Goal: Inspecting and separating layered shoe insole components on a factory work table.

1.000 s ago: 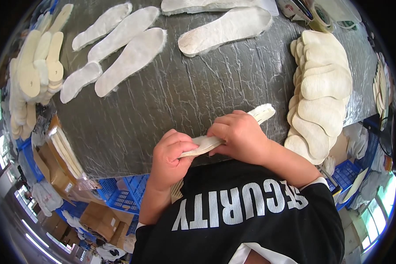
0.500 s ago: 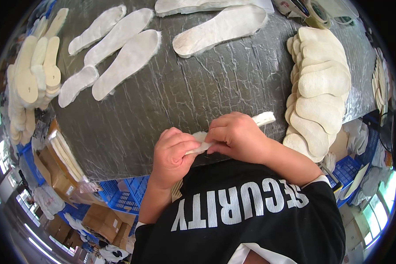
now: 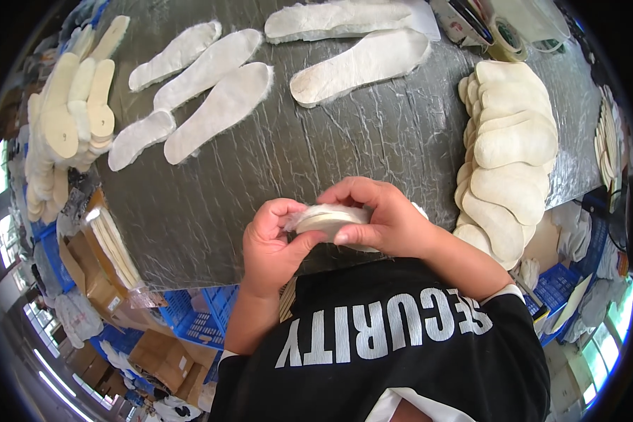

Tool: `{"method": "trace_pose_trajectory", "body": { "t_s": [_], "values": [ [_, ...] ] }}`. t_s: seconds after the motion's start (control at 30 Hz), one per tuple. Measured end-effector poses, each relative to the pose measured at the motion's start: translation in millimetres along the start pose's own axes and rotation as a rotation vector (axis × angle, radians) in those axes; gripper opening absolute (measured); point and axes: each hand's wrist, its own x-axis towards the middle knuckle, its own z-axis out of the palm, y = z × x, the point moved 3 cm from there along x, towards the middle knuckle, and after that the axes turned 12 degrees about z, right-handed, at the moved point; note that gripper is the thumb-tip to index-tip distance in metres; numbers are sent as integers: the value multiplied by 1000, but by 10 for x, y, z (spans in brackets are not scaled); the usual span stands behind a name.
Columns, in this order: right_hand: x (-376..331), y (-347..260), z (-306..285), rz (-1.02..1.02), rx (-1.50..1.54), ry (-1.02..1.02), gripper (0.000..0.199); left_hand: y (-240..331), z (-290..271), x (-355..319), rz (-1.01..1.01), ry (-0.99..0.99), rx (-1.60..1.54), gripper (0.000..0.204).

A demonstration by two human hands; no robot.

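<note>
Near the table's front edge, both hands hold one cream insole (image 3: 322,221) with fluffy white fleece along its far edge. My left hand (image 3: 268,235) pinches one end, thumb on the near face and fingers behind. My right hand (image 3: 383,216) grips the other side the same way, and part of the insole is hidden behind it. A white tip of the insole shows just past the right hand. Farther off on the dark table (image 3: 260,169) lie fleecy white insoles, several in a left group (image 3: 221,112) and a pair (image 3: 362,67) near the middle.
A long fanned stack of cream insoles (image 3: 510,183) lines the right side. Another pile of insoles (image 3: 67,126) rises at the left. Tape rolls (image 3: 506,39) and a cup of tools stand at the far right. Blue crates (image 3: 197,313) and cardboard boxes (image 3: 158,359) sit below the table's edge.
Both hands have turned the insole so its flat cream face now shows toward me. My fingers have shifted their hold along it. The whole view has moved slightly.
</note>
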Motion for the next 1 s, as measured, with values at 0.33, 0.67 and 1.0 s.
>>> {"method": "trace_pose_trajectory", "body": {
  "t_s": [0.33, 0.67, 1.0],
  "values": [
    [-37, -6, 31, 156, 249, -36, 8, 242, 162, 125, 310, 4, 287, 10],
    [140, 33, -150, 308, 439, -280, 17, 489, 164, 182, 433, -153, 306, 35],
    [230, 20, 125, 198, 669, -675, 20, 685, 235, 176, 733, -228, 398, 25]
  ]
}}
